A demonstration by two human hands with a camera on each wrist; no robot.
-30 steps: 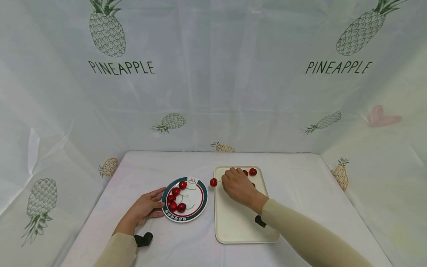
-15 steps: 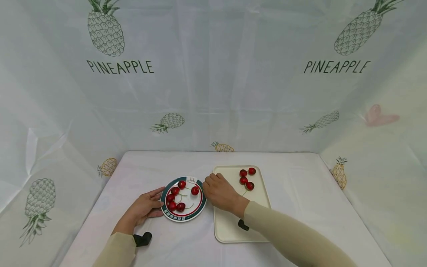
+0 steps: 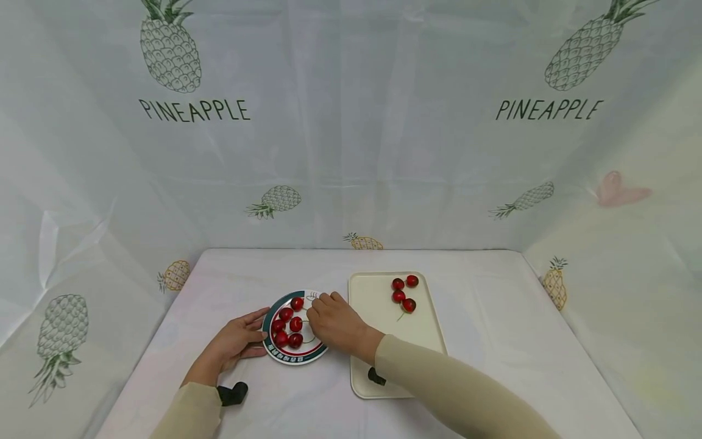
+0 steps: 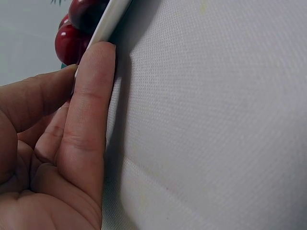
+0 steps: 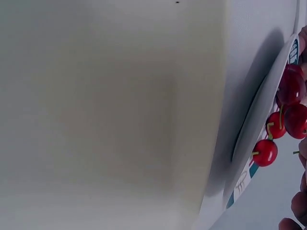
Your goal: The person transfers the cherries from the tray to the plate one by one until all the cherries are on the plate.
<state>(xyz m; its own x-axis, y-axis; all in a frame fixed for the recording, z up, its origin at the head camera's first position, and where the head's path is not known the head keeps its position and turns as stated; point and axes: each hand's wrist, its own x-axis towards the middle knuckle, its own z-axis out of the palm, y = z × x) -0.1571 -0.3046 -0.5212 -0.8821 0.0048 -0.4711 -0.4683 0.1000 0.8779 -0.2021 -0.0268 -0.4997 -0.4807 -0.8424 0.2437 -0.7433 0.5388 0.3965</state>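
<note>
My left hand pinches the left rim of a round plate, thumb over the edge; in the left wrist view a finger lies against its underside. The plate is white with a teal border and a red ring. My right hand is over the plate's right side, fingertips pinching the green stem of a red cherry. This cherry hangs near the middle of the plate; the right wrist view shows it as the cherry nearest those fingers. Several more cherries with stems lie along the plate's left half.
A cream rectangular tray lies right of the plate, partly under my right forearm. Several cherries sit near its far end. A white cloth covers the table, and a pineapple-print curtain hangs behind and at both sides.
My right hand has carried the cherry by its stem leftward from the tray to over the plate, uncovering the cherries at the tray's far end. My left hand has stayed at the plate rim.
</note>
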